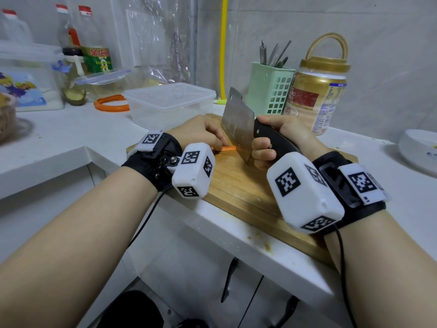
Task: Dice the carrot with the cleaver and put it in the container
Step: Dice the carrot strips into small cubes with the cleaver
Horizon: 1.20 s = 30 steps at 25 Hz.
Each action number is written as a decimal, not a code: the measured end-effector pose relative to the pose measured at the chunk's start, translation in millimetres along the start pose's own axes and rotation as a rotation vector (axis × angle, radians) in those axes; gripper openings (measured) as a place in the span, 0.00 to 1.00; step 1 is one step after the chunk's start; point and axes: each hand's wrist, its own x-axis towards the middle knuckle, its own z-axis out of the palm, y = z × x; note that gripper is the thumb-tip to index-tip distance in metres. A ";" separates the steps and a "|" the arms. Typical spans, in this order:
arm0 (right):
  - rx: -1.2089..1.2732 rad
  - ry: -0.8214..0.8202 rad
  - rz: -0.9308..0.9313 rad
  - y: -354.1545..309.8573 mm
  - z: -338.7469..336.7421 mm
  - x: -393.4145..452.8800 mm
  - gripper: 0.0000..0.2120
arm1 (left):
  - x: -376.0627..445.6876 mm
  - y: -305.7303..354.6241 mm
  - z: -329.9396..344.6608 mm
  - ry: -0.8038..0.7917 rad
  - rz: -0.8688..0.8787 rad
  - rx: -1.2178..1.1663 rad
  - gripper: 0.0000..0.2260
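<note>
A thin orange carrot piece lies on the wooden cutting board. My left hand presses down on it with curled fingers that hide most of it. My right hand grips the black handle of the steel cleaver. The blade stands upright with its edge down on the carrot, right beside my left fingertips. A clear plastic container sits just behind the board, to the left of the blade; it looks empty.
A green utensil basket and a gold-lidded jar stand behind the board on the right. A white bowl is at far right. Bottles, lidded boxes and an orange ring crowd the back left. The counter edge runs below the board.
</note>
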 end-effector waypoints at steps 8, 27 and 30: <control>0.049 -0.002 -0.011 -0.1 -2.1 -1.3 0.17 | 0.5 -0.6 -0.1 0.001 0.002 0.004 0.05; -0.015 -0.013 -0.032 3.4 2.3 0.5 0.17 | -0.8 -3.9 0.2 0.027 0.016 -0.045 0.06; -0.037 -0.010 -0.004 2.3 2.5 3.1 0.16 | -0.5 -4.0 0.4 0.031 0.011 -0.035 0.06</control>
